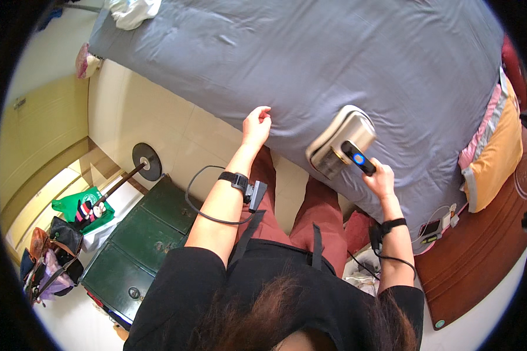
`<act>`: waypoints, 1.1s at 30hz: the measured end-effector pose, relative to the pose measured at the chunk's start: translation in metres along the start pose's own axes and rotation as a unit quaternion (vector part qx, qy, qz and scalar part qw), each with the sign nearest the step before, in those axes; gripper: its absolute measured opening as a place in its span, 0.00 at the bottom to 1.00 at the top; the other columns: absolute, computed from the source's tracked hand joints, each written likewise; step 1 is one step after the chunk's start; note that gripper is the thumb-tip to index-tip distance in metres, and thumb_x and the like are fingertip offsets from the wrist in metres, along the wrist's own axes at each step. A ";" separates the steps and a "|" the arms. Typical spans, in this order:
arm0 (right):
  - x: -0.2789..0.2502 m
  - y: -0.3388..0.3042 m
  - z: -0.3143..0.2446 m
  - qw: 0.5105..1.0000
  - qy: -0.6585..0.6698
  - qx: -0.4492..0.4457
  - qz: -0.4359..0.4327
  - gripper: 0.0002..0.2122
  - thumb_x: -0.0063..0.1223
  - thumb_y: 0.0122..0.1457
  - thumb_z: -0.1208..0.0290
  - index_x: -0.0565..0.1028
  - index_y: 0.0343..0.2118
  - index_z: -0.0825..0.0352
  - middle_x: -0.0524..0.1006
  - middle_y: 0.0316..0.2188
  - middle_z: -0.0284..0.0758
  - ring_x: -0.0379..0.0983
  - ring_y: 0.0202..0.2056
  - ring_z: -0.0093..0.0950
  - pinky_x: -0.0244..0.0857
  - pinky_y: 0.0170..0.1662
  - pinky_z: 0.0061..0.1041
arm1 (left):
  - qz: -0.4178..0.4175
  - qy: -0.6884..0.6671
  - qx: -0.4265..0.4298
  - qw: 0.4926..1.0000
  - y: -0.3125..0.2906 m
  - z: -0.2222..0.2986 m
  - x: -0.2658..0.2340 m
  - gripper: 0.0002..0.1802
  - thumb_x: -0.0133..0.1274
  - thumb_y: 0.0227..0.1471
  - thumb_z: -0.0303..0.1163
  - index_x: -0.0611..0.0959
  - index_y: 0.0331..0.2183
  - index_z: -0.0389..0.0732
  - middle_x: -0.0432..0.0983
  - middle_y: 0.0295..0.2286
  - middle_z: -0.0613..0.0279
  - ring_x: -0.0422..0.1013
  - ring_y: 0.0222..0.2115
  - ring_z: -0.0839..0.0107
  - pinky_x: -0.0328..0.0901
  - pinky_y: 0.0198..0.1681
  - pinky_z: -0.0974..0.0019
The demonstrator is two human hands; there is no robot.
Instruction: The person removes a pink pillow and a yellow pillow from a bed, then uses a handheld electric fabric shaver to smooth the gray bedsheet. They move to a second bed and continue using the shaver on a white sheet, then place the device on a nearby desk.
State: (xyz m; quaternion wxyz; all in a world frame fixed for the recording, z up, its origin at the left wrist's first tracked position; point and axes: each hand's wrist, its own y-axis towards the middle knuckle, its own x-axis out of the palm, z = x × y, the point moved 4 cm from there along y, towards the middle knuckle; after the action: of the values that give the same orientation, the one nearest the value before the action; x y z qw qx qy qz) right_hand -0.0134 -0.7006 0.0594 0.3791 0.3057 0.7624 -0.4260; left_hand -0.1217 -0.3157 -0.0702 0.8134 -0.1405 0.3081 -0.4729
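My right hand (pixel 380 178), forearm (pixel 394 213) rising from the lower right, grasps the vacuum (pixel 352 133) right of centre over the bed (pixel 310 52), while my left hand (pixel 256 125), released, curls loosely just above centre.

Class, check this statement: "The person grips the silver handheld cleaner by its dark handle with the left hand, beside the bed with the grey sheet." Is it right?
Not quite: the hand is wrong. The head view shows the right hand gripping the silver handheld cleaner by its dark handle, beside the bed with the grey sheet.
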 end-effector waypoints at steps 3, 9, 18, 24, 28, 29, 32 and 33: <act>0.012 0.050 -0.067 1.000 0.013 -0.024 0.001 0.07 0.55 0.45 0.69 0.71 0.24 0.64 0.73 0.20 0.48 0.74 0.28 0.50 0.66 0.31 0.44 | 0.042 -0.054 -0.010 0.998 0.020 -0.031 -0.040 0.18 0.54 0.52 0.26 0.81 0.47 0.40 0.80 0.32 0.63 0.75 0.31 0.74 0.70 0.39 0.68; 0.075 0.162 -0.243 0.993 0.029 -0.092 -0.064 0.11 0.58 0.46 0.62 0.73 0.29 0.61 0.78 0.23 0.45 0.77 0.31 0.48 0.69 0.35 0.47 | 0.084 -0.144 -0.124 0.978 0.066 -0.085 -0.162 0.17 0.53 0.55 0.28 0.81 0.48 0.38 0.80 0.32 0.64 0.74 0.30 0.75 0.70 0.37 0.68; 0.082 0.208 -0.282 0.994 0.080 -0.068 0.022 0.08 0.54 0.46 0.67 0.74 0.30 0.62 0.76 0.22 0.47 0.76 0.31 0.50 0.68 0.34 0.45 | 0.143 0.093 -0.014 0.985 0.110 -0.053 -0.223 0.27 0.54 0.48 0.25 0.77 0.53 0.42 0.68 0.54 0.47 0.68 0.53 0.56 0.64 0.57 0.58; 0.033 0.111 -0.102 0.961 0.179 0.195 0.083 0.15 0.57 0.43 0.72 0.79 0.36 0.68 0.75 0.19 0.37 0.71 0.23 0.25 0.68 0.32 0.30 | 0.108 0.273 0.043 0.955 0.150 0.028 -0.190 0.45 0.64 0.46 0.34 0.64 0.64 0.53 0.45 0.66 0.42 0.46 0.65 0.41 0.51 0.66 0.50; -0.005 0.105 -0.051 0.927 0.179 0.315 0.094 0.10 0.57 0.42 0.74 0.77 0.30 0.70 0.71 0.15 0.29 0.65 0.16 0.18 0.62 0.21 0.23 | 0.038 0.358 -0.098 0.928 0.161 0.034 -0.187 0.60 0.71 0.40 0.44 0.52 0.68 0.60 0.35 0.67 0.44 0.44 0.65 0.38 0.56 0.63 0.45; -0.011 0.125 -0.057 0.939 0.200 0.263 0.090 0.10 0.57 0.42 0.74 0.77 0.30 0.70 0.71 0.15 0.29 0.65 0.16 0.18 0.61 0.21 0.23 | 0.027 0.331 -0.105 0.937 0.162 0.032 -0.191 0.65 0.73 0.37 0.43 0.49 0.68 0.64 0.29 0.68 0.44 0.41 0.66 0.38 0.58 0.63 0.46; -0.020 0.222 -0.096 0.971 0.162 0.160 0.070 0.13 0.56 0.40 0.72 0.76 0.31 0.72 0.72 0.17 0.37 0.68 0.21 0.26 0.65 0.29 0.30 | -0.005 0.295 -0.081 0.952 0.165 0.023 -0.201 0.67 0.75 0.35 0.40 0.48 0.68 0.67 0.26 0.68 0.44 0.37 0.67 0.36 0.56 0.65 0.47; -0.021 0.256 -0.117 0.982 0.130 0.130 0.049 0.15 0.56 0.40 0.71 0.76 0.33 0.71 0.73 0.20 0.43 0.68 0.23 0.32 0.66 0.33 0.32 | -0.011 0.287 -0.083 0.954 0.165 0.019 -0.203 0.69 0.76 0.33 0.37 0.48 0.68 0.68 0.25 0.68 0.43 0.35 0.67 0.35 0.54 0.66 0.48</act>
State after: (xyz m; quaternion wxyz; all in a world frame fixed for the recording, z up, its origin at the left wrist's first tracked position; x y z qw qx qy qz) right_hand 0.1625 -0.4848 0.0110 0.2536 0.4421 0.7277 -0.4590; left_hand -0.0701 -0.0587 -0.0665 0.6711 -0.0696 0.5651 -0.4748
